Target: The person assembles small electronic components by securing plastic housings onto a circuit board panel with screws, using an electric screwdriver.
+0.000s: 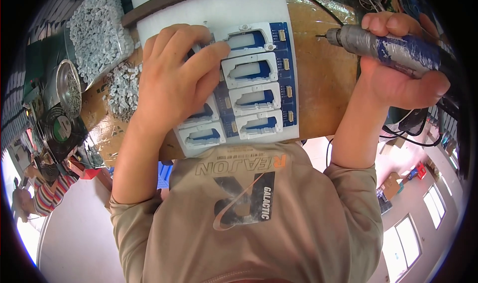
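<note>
Workbench [326,78]: brown top, dark strip along far edge. White foam sheet [214,9] lies flat at centre; on it a blue circuit panel [289,91] w/ white plastic frames [249,69] in two columns, approx. Left of the foam: loose heap of small white parts [122,88] directly on the top, a tray [97,29] filled w/ same parts beyond it. Round metal bowl [68,86] at far left, a black fan [59,128] just beside it at the bench edge.

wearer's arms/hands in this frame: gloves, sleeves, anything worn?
Both hands bare: left hand, right hand. No gloves, rings, watch or wristbands visible. Forearms uncovered; short khaki-tan T-shirt sleeves end about the elbows. Shirt front carries a dark and orange printed emblem.
</note>
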The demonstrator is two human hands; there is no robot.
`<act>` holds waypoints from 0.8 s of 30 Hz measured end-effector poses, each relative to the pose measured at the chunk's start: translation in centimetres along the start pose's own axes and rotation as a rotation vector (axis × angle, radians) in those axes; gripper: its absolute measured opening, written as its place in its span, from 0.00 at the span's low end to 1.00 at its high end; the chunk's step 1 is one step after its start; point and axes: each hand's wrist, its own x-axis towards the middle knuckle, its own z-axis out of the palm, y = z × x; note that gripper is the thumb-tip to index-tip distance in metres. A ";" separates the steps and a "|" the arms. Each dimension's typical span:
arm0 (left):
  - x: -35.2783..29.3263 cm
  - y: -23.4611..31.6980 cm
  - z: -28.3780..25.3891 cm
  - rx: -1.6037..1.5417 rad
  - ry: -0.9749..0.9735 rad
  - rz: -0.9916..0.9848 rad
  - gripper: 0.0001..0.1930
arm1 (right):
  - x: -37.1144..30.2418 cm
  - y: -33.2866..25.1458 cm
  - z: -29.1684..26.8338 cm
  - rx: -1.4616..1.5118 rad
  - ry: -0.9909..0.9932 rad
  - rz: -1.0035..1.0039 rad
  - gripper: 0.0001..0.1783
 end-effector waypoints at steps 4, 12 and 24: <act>0.0 0.0 -0.1 -0.003 0.005 0.011 0.16 | -0.1 0.1 -1.2 -0.023 0.041 0.018 0.53; -0.1 0.3 -0.5 -0.024 -0.017 -0.008 0.14 | -0.1 0.2 -0.9 -0.072 0.068 0.039 0.52; 0.1 0.7 -0.8 -0.005 -0.010 0.031 0.12 | 0.4 0.7 -1.3 -0.151 0.112 0.060 0.51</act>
